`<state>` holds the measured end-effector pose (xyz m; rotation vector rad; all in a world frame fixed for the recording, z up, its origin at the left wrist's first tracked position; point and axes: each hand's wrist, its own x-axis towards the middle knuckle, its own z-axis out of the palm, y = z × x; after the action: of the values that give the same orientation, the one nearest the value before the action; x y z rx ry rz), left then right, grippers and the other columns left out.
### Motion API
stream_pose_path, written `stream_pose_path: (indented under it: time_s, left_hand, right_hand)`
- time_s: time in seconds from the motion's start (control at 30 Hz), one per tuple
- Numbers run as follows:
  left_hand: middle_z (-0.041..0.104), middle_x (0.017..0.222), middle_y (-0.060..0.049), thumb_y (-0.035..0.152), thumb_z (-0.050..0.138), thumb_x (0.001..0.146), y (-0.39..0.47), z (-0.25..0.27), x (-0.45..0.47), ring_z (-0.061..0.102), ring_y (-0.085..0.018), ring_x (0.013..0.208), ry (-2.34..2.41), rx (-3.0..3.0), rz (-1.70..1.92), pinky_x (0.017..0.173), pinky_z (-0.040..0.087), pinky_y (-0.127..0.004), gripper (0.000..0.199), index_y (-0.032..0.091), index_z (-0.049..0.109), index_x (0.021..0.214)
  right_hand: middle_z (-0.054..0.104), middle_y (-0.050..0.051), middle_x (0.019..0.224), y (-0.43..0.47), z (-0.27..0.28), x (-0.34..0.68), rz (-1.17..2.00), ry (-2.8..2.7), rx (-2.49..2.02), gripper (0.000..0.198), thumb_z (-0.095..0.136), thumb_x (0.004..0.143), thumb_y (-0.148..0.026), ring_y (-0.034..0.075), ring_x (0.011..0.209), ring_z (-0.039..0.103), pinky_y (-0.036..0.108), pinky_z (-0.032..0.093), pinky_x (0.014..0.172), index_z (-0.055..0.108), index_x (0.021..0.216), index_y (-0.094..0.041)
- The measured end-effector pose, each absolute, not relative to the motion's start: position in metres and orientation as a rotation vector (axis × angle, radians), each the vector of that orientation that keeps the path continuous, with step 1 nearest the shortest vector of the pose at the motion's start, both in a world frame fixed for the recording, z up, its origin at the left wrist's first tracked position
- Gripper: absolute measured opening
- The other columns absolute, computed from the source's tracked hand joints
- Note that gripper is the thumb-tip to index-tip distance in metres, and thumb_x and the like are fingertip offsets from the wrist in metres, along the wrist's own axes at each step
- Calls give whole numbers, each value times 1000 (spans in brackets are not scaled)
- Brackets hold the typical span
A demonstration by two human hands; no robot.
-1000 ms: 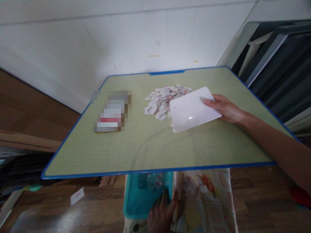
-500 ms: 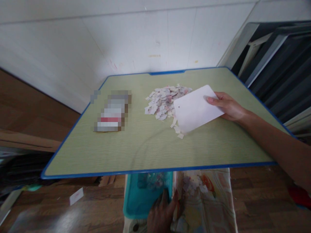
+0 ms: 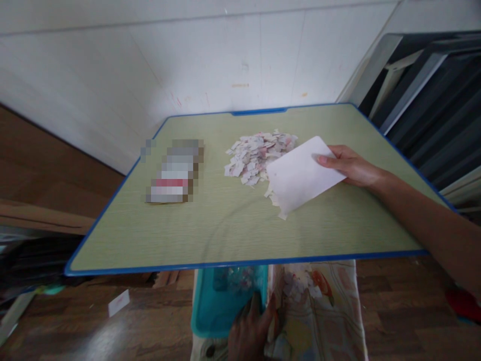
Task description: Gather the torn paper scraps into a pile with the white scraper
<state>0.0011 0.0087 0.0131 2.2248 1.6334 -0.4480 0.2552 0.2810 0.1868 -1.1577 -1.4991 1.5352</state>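
Note:
My right hand [image 3: 351,165] pinches a white card [image 3: 302,173] by its right end, thumb on top. The card is tilted, its lower left edge down among loose scraps on the green table [image 3: 150,235]. Beside it lies a heap of small torn paper pieces [image 3: 251,158], white with some pink. A few pieces stick out from under the card's left edge. Below the table's front edge, my left hand [image 3: 248,326] grips the right rim of a teal plastic tray [image 3: 210,318], fingers on the inside and thumb outside. Clear bags of scraps show in the tray, partly hidden by the table.
A pixelated flat stack or packet [image 3: 171,173] lies on the table's left side. Below, patterned cloth [image 3: 326,321] holds more paper scraps [image 3: 300,286]. One white paper piece [image 3: 118,303] is on the wooden floor. Dark panels [image 3: 432,95] lean at the right; a white wall stands behind.
My right hand has drawn the card slightly down and towards me. The scraps at its lower edge have shifted a little the same way. My left hand has stayed at the tray.

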Motion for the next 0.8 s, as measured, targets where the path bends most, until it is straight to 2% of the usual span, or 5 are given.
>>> stream_pose_path:
  time_s: [0.2,0.33,0.4,0.53,0.8]
  left_hand:
    - [45,126,-14,36,82,26,6,9,2,56,-29,90,1693,2254,-453,71,49,-37,119,35,20,129]
    - [47,124,-13,34,82,22,5,8,2,55,-29,93,1679,2271,-456,72,49,-36,124,35,20,129]
    - [47,124,-13,29,82,28,5,8,2,54,-27,94,1699,2310,-442,73,48,-36,118,35,20,129]
    - [54,116,-8,12,65,58,4,9,2,58,-20,86,1763,2428,-391,67,49,-29,82,39,26,126]
    - [53,117,-10,17,64,61,4,12,1,56,-22,91,1748,2456,-366,70,49,-31,79,36,25,127]
  right_hand:
    - [65,0,70,281,189,258,1565,-1501,-1163,24,66,65,-36,10,52,57,21,41,46,65,83,-19]
    - [66,0,73,280,190,260,1614,-1578,-1186,30,65,66,-36,10,53,57,21,42,47,64,92,-20]
    - [66,0,75,277,192,260,1654,-1617,-1183,32,64,67,-35,11,56,59,20,43,49,63,96,-20]
    - [67,1,80,269,199,257,1835,-1739,-1148,27,62,70,-33,11,64,61,19,45,53,64,91,-17]
    - [66,1,76,264,200,251,1894,-1718,-1112,26,64,67,-34,11,62,60,19,46,51,64,85,-15]
